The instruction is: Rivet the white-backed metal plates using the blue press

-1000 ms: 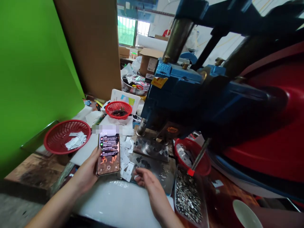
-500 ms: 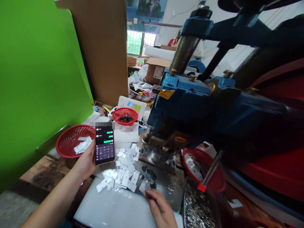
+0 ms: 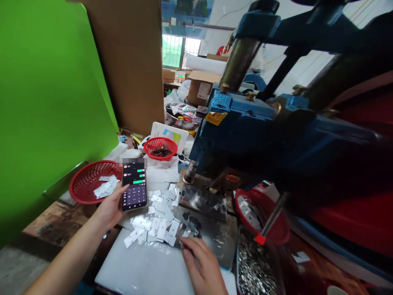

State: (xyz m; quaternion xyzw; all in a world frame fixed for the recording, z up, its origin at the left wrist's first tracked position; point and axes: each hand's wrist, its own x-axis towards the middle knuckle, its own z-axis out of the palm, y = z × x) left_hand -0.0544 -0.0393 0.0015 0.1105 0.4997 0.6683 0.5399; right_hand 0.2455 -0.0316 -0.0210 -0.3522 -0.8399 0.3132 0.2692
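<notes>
A smartphone [image 3: 134, 196] with a lit chat screen and keypad is in my left hand [image 3: 110, 209], the thumb lying over the screen's left edge. My right hand [image 3: 202, 262] rests at the front of the metal press bed [image 3: 219, 246], over the white foam slab [image 3: 144, 266]. Its fingers are loosely bent, thumb apart, and nothing shows in them. Just left of those fingertips lies a scattered pile of small white plates [image 3: 161, 227] with holes. Dark metal bits sit on the bed beyond the hand.
A blue press [image 3: 242, 139] towers at the right. Red baskets stand left [image 3: 81, 184], behind [image 3: 149, 147] and right [image 3: 284, 229]; the left one holds white plates. A bin of small metal scraps [image 3: 256, 266] is at the lower right. A green panel [image 3: 52, 102] borders the left.
My left thumb has come over the phone's screen. My right hand has shifted slightly left and up, nearer the white plates. The view has moved a little.
</notes>
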